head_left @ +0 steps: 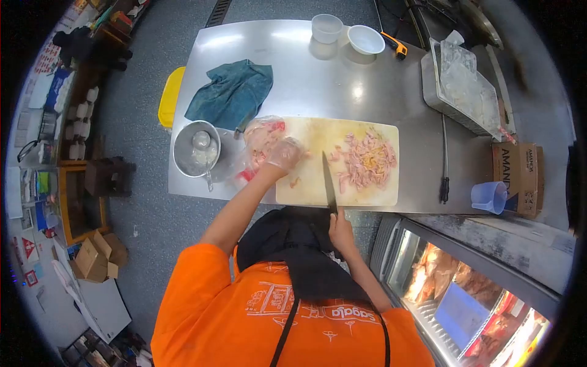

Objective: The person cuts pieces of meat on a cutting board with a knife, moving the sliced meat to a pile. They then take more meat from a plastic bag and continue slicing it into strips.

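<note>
Knife (329, 183) is grasped by the right hand (342, 231); left hand's (286, 154) hold, beside bagged meat (263, 142), cannot be told. Cut strips (370, 165) are heaped on the board (315, 129). Fingertips are best kept curled, clear of the edge.

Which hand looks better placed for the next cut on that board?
Probably the right hand: it grips the knife, whose blade is over the cutting board beside the chopped pieces. The left hand, gloved, is at the bag of meat.
</note>
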`<state>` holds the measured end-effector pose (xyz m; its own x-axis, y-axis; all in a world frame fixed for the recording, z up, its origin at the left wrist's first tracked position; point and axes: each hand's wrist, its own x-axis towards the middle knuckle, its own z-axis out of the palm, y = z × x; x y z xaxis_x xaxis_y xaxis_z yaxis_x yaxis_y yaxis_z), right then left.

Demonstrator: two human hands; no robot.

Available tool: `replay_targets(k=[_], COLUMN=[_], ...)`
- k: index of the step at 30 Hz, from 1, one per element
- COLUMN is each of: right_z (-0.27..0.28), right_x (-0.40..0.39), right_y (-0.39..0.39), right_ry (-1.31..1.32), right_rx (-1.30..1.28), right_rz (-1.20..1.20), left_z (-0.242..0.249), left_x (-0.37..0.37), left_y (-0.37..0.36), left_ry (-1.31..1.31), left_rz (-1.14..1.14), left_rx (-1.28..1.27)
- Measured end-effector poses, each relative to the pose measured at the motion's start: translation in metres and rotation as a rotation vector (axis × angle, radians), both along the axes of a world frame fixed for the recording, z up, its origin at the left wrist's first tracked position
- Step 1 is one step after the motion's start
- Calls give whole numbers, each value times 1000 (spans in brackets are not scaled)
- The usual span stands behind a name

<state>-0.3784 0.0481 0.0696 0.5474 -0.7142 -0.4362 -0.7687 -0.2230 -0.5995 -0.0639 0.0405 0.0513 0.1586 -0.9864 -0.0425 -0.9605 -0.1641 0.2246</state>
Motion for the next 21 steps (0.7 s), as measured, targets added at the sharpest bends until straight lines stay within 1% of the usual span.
replay_targets(k=[1, 2, 4, 5, 6, 7, 8, 10, 11, 12, 13, 14, 15, 16, 18, 19, 20, 21], right_z=[-5, -10, -10, -10, -5, 1, 8, 17, 16, 14, 12, 9, 6, 4, 3, 3, 4, 5], right_x=[-3, -8, -16, -18, -16, -15, -15, -6, 0, 4, 10, 15, 17, 18, 20, 20, 21, 23], right_y=[2, 1, -7, -16, -24, -29, -36, -43, -44, -44, -43, -43, -43, -46, -47, -43, -42, -42], right_ry=[-16, -6, 9, 24, -19, -16, 13, 46, 12, -22, -20, 32, 83, 98, 91, 87, 84, 98], right_rx=[-2, 9, 6, -14, -95, -101, -93, -87, -120, -154, -158, -133, -107, -127, -137, -142, -145, -124], right_rz=[-38, -50, -98, -139, -172, -175, -174, -167, -53, 62, 66, 141, 217, 217, 206, 171, 180, 168], left_z=[13, 24, 38, 35, 30, 24, 19, 14, 2, -26, -64, -90, -115, -93, -52, -44, -38, -71], left_x=[-3, -9, -30, -35, -40, -46, -54, -73, -82, -93, -99, -99, -99, -96, -86, -83, -76, -67], left_y=[3, 7, 9, 5, 1, -3, -4, 0, 6, 13, 17, 21, 25, 31, 39, 43, 43, 46], left_ry=[107, 103, 508, 508, 975, 1445, 1450, 1855, 1859, 1835, 1811, 1462, 1077, 963, 846, 601, 354, 352], left_rz=[12, 10, 353, 344, 519, 691, 687, 666, 667, 663, 658, 470, 359, 414, 492, 472, 444, 454], left_rx=[-2, 6, -141, -141, -78, -3, -6, 85, 81, 34, -14, -110, -217, -122, -32, -31, -36, -45])
